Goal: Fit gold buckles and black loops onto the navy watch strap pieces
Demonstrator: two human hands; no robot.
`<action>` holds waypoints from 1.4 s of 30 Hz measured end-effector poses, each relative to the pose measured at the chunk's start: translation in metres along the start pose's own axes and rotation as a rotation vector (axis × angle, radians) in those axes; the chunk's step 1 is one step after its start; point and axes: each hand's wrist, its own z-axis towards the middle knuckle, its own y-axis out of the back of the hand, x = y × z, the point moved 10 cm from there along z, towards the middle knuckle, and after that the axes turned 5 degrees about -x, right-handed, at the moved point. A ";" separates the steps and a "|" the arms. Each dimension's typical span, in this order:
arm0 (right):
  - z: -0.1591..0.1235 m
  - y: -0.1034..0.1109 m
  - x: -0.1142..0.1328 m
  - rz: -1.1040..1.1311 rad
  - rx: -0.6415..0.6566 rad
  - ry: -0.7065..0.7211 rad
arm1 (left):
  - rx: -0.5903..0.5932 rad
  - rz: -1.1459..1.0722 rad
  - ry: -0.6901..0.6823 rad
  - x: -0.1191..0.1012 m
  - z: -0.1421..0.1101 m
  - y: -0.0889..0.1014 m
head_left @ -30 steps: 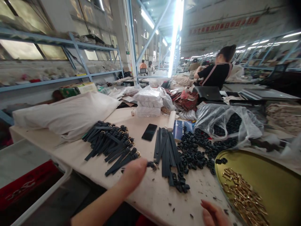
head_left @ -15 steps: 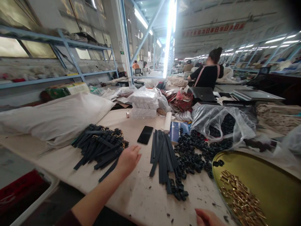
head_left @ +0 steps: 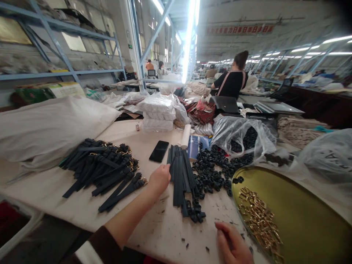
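Observation:
My left hand (head_left: 160,179) is closed at the left edge of a bundle of flat dark straps (head_left: 178,179), its fingertips pinched on a strap there. Small dark loops (head_left: 210,172) are heaped beside the bundle. To the left of that hand, a pile of dark straps with gold buckles (head_left: 104,168) is fanned out on the table. My right hand (head_left: 233,244) rests low near the front edge, fingers slightly apart and nothing visible in them. Closest to it is a gold-coloured tray (head_left: 297,205) with many gold buckles (head_left: 260,216).
A black phone (head_left: 159,151) lies between the strap piles. Behind are a white roll (head_left: 186,135), a blue booklet (head_left: 194,146), plastic-wrapped stacks (head_left: 158,113) and a clear bag (head_left: 220,132) of loops. White cloth (head_left: 55,121) covers the left side. A person (head_left: 231,82) works farther back.
My left hand put a buckled strap on the left pile, then moved right to the flat straps. My right hand stayed low near the tray. The view turned slightly right.

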 end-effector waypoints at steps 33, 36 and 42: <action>0.054 -0.052 -0.007 1.013 0.022 -0.930 | 0.596 -0.954 0.341 -0.046 -0.065 -0.075; 0.044 -0.046 -0.005 1.135 -0.033 -1.022 | 0.593 -0.809 0.252 -0.057 -0.061 -0.070; -0.010 -0.010 0.002 1.241 -0.201 -1.119 | 0.632 -0.476 -0.048 -0.095 -0.095 -0.051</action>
